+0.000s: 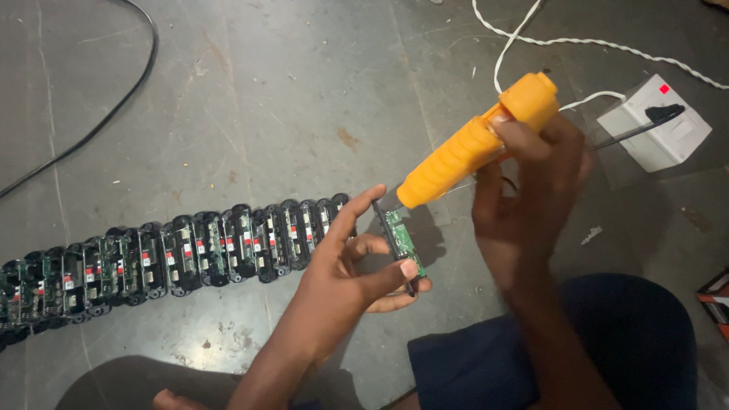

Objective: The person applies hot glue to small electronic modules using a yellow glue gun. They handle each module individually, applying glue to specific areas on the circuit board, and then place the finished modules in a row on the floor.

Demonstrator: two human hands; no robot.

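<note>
My left hand [357,262] pinches a small black unit with a green circuit board [402,239] between thumb and fingers, held upright above the floor. My right hand [531,182] grips an orange soldering iron [471,148] by its ribbed handle. The iron's tip end points down-left and sits at the top edge of the circuit board. A white twisted cord [577,42] leaves the back of the iron.
A long row of several black units with green boards [175,254] lies on the grey concrete floor [288,99] at left. A white power socket with a black plug [657,121] sits at right. A black cable [114,106] curves at upper left. My blue-clad leg [577,357] is below.
</note>
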